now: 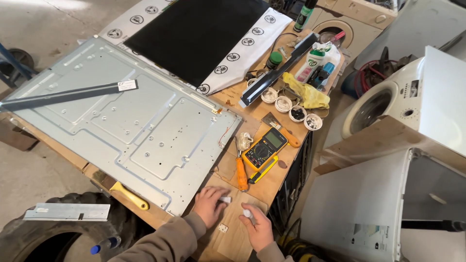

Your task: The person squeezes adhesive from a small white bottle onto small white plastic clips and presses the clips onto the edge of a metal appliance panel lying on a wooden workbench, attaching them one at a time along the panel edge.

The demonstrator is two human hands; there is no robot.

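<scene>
Both hands rest low on the bench (272, 174) — the left hand (209, 204) lies palm-down, fingers curled over a small white piece (224, 199) by the metal panel (121, 116), the right hand (257, 228) pinching a small white cap (247, 213) — sleeves angled inward.

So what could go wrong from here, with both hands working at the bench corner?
1. The small square part lies loose between the left hand and right hand, near the bench edge; a nudge might drop it.
2. The metal back panel overhangs the bench edge; leaning on it might tip it.
</scene>
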